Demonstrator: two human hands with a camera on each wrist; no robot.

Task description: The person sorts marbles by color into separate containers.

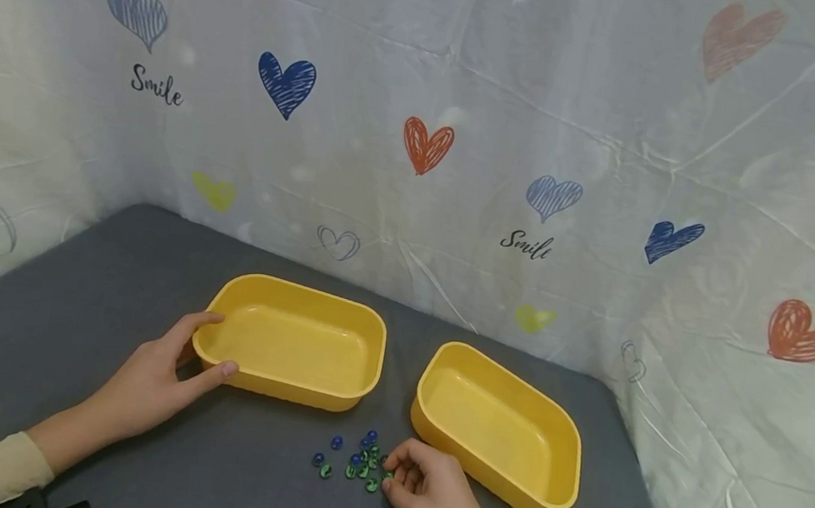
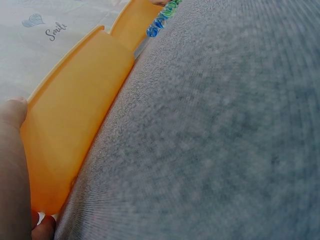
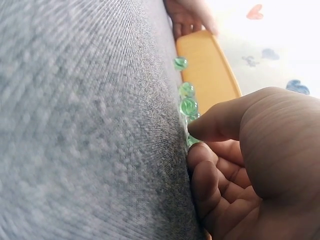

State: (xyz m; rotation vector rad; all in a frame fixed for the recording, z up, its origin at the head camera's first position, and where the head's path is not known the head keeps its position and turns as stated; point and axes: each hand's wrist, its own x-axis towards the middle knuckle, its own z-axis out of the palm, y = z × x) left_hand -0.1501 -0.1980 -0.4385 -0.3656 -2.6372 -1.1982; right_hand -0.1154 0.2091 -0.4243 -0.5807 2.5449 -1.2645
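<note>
My left hand [image 1: 150, 380] holds the near-left corner of a yellow plastic bin [image 1: 286, 391], its thumb on the front rim. In the left wrist view, the thumb [image 2: 15, 111] touches the bin's rim and fingertips show at its lower corner. My right hand [image 1: 436, 492] is low over the table beside a loose group of small glass marbles. Its thumb and forefinger pinch a green marble [image 3: 192, 141], partly hidden by the fingers. Other green marbles [image 1: 371, 485] and blue marbles [image 1: 336, 442] lie to the left of that hand.
A second yellow bin [image 1: 564, 473] stands at the right, just behind the right hand. Both bins sit on a dark grey cloth-covered table [image 1: 201, 474]. A pale curtain [image 1: 373, 24] printed with hearts hangs along the table's back edge.
</note>
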